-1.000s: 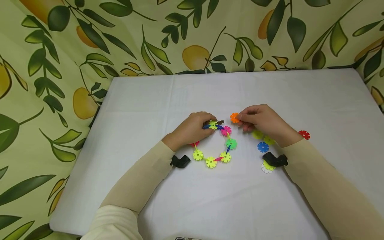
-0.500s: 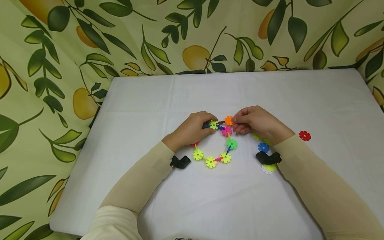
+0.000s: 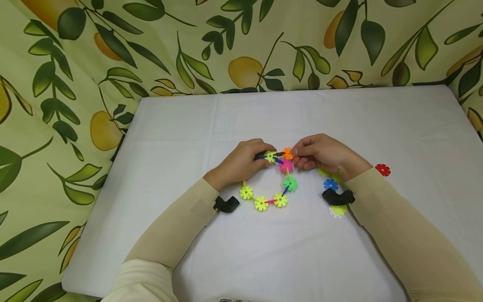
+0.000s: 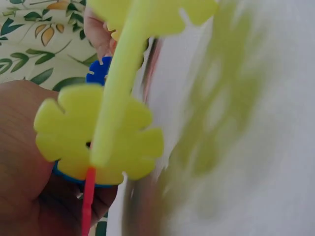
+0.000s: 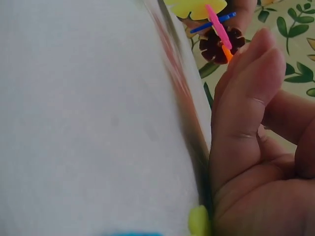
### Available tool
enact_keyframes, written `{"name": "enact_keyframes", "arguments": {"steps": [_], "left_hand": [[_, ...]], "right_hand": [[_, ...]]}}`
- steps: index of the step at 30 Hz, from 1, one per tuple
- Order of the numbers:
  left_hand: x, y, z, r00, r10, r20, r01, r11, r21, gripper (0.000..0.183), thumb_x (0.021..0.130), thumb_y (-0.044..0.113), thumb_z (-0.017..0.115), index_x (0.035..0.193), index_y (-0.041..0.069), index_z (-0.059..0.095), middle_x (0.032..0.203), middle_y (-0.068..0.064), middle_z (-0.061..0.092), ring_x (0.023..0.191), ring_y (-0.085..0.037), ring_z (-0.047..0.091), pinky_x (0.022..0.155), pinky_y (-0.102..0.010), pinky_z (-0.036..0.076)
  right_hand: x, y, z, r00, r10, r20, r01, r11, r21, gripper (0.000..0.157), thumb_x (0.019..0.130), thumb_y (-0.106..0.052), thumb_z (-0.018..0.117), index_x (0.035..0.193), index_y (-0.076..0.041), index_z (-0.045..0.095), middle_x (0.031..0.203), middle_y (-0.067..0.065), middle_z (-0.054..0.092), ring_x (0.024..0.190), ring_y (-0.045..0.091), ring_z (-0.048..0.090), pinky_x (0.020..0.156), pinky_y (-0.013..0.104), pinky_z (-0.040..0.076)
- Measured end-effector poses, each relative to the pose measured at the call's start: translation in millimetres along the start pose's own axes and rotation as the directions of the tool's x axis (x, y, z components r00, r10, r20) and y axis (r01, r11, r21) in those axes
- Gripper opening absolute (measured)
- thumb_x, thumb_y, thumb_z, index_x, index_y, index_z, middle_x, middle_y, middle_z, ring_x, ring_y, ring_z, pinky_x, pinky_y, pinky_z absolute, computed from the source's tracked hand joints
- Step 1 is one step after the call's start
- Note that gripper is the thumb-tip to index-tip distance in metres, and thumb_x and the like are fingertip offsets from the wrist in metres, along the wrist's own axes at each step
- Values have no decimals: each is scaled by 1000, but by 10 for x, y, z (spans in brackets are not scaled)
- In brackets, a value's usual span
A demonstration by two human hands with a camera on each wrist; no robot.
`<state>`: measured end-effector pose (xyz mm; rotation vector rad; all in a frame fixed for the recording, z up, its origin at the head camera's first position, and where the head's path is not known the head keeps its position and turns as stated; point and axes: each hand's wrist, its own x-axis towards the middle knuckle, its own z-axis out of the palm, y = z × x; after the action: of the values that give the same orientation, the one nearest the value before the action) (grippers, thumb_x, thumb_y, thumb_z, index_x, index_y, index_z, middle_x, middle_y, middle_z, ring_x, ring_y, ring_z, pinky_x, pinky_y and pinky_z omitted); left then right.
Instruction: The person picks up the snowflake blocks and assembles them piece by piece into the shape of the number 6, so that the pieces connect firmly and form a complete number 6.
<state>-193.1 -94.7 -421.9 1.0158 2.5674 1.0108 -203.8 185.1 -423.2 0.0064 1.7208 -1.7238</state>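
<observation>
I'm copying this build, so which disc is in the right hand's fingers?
The orange notched plastic disc, pinched by the right hand. It is the only orange one; the red notched plastic disc lies apart, farther right.

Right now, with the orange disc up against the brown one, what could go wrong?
1. The right grip pinches the orange disc at the brown disc; misaligned slots might let it slip. I can't tell if it's seated.
2. Pushing could pop a joint in the linked ring, held by the left grip.
3. The right wrist's black mount, close to the loose blue disc, might knock it.
</observation>
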Motion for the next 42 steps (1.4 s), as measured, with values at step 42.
{"name": "enact_keyframes", "arguments": {"steps": [42], "left_hand": [[9,-32,2,987,-160,30,160,987,10,35,106,16,76,139,9,71,126,-1,68,116,-17,60,106,-29,45]], "right_hand": [[-540,120,-401,950,-298,-90,126,632,-765,22,96,-11,86,110,-7,70,93,6,61,91,27,54,70,26,45]]}}
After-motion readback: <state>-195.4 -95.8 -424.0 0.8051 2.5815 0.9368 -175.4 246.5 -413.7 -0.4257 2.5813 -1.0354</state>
